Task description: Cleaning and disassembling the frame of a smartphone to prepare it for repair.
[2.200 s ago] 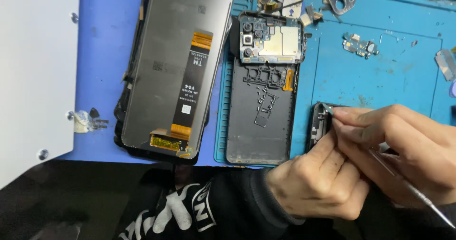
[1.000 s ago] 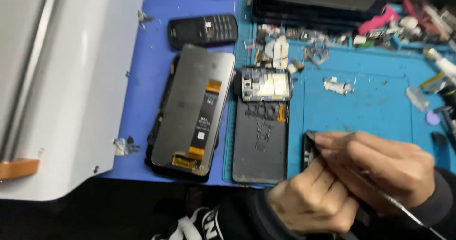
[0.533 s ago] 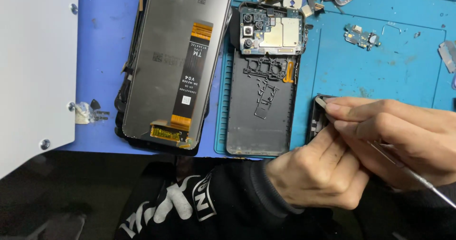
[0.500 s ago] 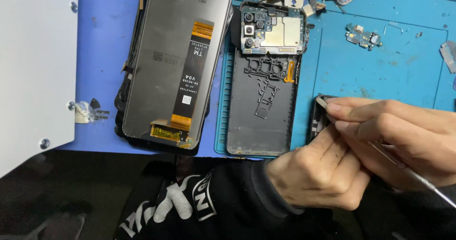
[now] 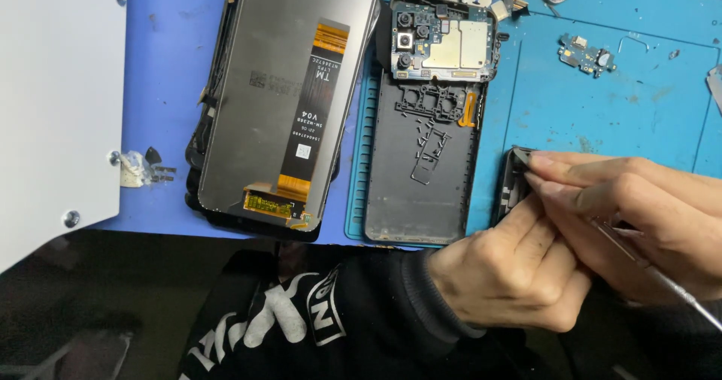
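From my feed I see both hands close together at the lower right, over the teal work mat [image 5: 617, 101]. The left hand [image 5: 511, 275], coming out of a black sleeve [image 5: 353, 305] with white lettering, pinches the lower part of a small dark frame piece [image 5: 514, 184] that stands tilted on the mat; its fingers are closed against that piece. The right hand [image 5: 647, 214] lies just above and across it, fingers closed around a thin metal tool [image 5: 662, 278] whose shaft runs off toward the bottom right; the fingertips reach the top of the frame piece, but I cannot tell where the tool's tip sits, since the fingers hide it. Just left of the hands lies an opened phone body [image 5: 425, 162], grey inside, with its circuit board [image 5: 444, 45] and camera modules at the top end. Further left, on the blue mat [image 5: 165, 64], a display panel [image 5: 293, 101] lies face down with an orange flex cable [image 5: 312, 109] along it. A white panel [image 5: 53, 101] fills the left edge, and small loose parts [image 5: 587, 53] are scattered at the top right.
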